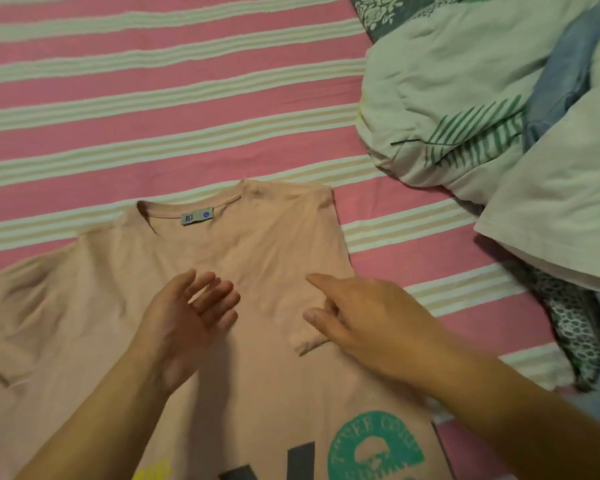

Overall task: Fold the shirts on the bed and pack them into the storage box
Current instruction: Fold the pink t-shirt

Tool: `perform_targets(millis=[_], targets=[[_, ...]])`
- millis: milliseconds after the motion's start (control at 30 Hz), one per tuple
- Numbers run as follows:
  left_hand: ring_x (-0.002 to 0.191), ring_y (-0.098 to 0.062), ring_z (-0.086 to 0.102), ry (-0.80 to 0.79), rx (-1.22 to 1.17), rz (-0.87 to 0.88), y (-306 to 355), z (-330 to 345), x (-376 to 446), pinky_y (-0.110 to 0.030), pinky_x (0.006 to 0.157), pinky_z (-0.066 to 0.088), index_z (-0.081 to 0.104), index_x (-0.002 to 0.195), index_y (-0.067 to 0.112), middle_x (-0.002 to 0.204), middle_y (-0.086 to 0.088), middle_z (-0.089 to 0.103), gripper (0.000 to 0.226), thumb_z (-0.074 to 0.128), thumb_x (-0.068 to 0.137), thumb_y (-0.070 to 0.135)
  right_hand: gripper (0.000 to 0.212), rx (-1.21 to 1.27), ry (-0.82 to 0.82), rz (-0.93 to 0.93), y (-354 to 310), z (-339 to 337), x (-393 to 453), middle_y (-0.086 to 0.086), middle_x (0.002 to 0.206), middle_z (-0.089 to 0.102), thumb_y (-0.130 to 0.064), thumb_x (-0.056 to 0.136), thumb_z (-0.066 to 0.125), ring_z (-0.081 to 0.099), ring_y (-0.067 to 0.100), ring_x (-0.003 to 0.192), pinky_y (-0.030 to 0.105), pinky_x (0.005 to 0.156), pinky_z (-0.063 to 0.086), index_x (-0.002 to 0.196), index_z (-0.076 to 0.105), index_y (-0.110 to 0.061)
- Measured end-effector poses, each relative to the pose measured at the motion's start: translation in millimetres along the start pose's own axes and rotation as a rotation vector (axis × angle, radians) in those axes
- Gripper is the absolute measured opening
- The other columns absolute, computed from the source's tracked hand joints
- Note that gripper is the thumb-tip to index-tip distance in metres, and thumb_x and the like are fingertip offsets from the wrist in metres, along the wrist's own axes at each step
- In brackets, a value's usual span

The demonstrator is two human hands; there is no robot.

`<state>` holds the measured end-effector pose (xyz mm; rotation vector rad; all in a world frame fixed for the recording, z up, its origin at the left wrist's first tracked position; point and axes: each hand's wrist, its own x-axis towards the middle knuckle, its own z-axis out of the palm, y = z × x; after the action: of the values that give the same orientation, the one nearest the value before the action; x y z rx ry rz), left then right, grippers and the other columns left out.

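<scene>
The pink shirt (194, 306) lies on the bed (153, 98), its right side folded in. The left hand (184, 323) hovers with its grip apart; the right hand (368, 323), fingers straight, presses the fold. Smooth it flat, then fold the other sleeve to match.

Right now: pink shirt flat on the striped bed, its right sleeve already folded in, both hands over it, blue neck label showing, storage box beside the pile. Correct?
One error: no storage box shows in the head view. Beside the pink shirt lies only the clothes pile. Both hands, left hand and right hand, and the blue neck label are as stated.
</scene>
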<state>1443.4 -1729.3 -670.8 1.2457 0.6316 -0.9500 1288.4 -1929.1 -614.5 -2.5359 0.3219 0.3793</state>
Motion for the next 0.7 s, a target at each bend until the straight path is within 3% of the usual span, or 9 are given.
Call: perform_targets(millis=[100, 167, 233, 300, 367, 467, 600, 700], targets=[[0.091, -0.024, 0.073, 0.046, 0.098, 0.114, -8.7, -7.4, 19.5, -0.038, 0.085, 0.057, 0.057, 0.129, 0.01, 0.115, -0.013, 0.071, 0.034, 0.059, 0.099, 0.026, 0.035, 0.012, 0.057, 0.188, 26.0, 34.9, -44.4, -0.013, 0.113, 0.066, -0.047, 0.104, 0.038, 0.063, 0.011, 0.098, 0.028, 0.083, 0.048, 0.132, 0.054, -0.036], [0.078, -0.017, 0.068, 0.071, 0.403, 0.293, -10.0, 1.3, 27.4, -0.032, 0.071, 0.055, 0.05, 0.141, 0.006, 0.109, -0.003, 0.064, 0.048, 0.064, 0.099, 0.025, 0.031, -0.008, 0.061, 0.308, 44.2, 55.1, -71.0, -0.015, 0.113, 0.059, -0.042, 0.103, 0.041, 0.057, 0.006, 0.093, 0.024, 0.08, 0.044, 0.129, 0.056, -0.035], [0.091, -0.019, 0.064, 0.155, 0.881, 0.49, -4.7, 14.2, 38.8, -0.033, 0.082, 0.052, 0.056, 0.134, 0.016, 0.116, -0.001, 0.062, 0.044, 0.069, 0.095, 0.033, 0.032, -0.018, 0.103, 0.367, 58.0, 68.9, -87.4, -0.013, 0.109, 0.047, -0.038, 0.098, 0.051, 0.054, 0.01, 0.092, 0.028, 0.078, 0.043, 0.129, 0.055, -0.029], [0.096, -0.023, 0.062, 0.172, 1.139, 0.574, 4.5, 26.8, 51.3, -0.034, 0.085, 0.05, 0.063, 0.117, 0.02, 0.117, -0.006, 0.061, 0.037, 0.072, 0.09, 0.043, 0.032, -0.007, 0.224, 0.361, 58.3, 73.0, -88.4, -0.011, 0.106, 0.039, -0.034, 0.091, 0.063, 0.052, 0.014, 0.093, 0.03, 0.074, 0.045, 0.121, 0.055, -0.024], [0.089, -0.02, 0.063, 0.133, 1.226, 0.509, 15.1, 37.8, 60.8, -0.031, 0.075, 0.049, 0.065, 0.103, 0.019, 0.108, -0.005, 0.063, 0.034, 0.074, 0.086, 0.047, 0.038, -0.066, 0.3, 0.293, 48.7, 75.1, -74.5, -0.005, 0.112, 0.041, -0.03, 0.086, 0.07, 0.049, 0.015, 0.099, 0.031, 0.077, 0.05, 0.12, 0.054, -0.023], [0.076, -0.019, 0.058, 0.066, 1.355, 0.447, 28.0, 45.0, 63.6, -0.028, 0.059, 0.041, 0.063, 0.084, 0.017, 0.086, -0.002, 0.067, 0.023, 0.075, 0.087, 0.037, 0.046, -0.213, 0.294, 0.177, 36.1, 85.0, -40.5, 0.002, 0.119, 0.047, -0.017, 0.077, 0.079, 0.047, 0.022, 0.106, 0.037, 0.081, 0.051, 0.118, 0.058, -0.024], [0.072, -0.013, 0.051, 0.011, 1.369, 0.512, 35.2, 50.9, 57.4, -0.026, 0.059, 0.038, 0.062, 0.091, 0.014, 0.081, 0.003, 0.059, 0.023, 0.067, 0.096, 0.035, 0.036, -0.342, 0.317, 0.21, 60.0, 89.4, -27.1, 0.003, 0.096, 0.049, 0.0, 0.069, 0.082, 0.044, 0.022, 0.086, 0.031, 0.068, 0.034, 0.096, 0.062, -0.014], [0.086, -0.019, 0.059, -0.019, 1.42, 0.526, 33.1, 53.6, 60.6, -0.027, 0.066, 0.042, 0.065, 0.098, 0.011, 0.09, 0.002, 0.065, 0.028, 0.068, 0.095, 0.039, 0.032, -0.33, 0.405, 0.261, 71.7, 85.6, -35.8, 0.008, 0.104, 0.053, 0.001, 0.074, 0.078, 0.047, 0.029, 0.091, 0.037, 0.069, 0.041, 0.101, 0.064, -0.011]])
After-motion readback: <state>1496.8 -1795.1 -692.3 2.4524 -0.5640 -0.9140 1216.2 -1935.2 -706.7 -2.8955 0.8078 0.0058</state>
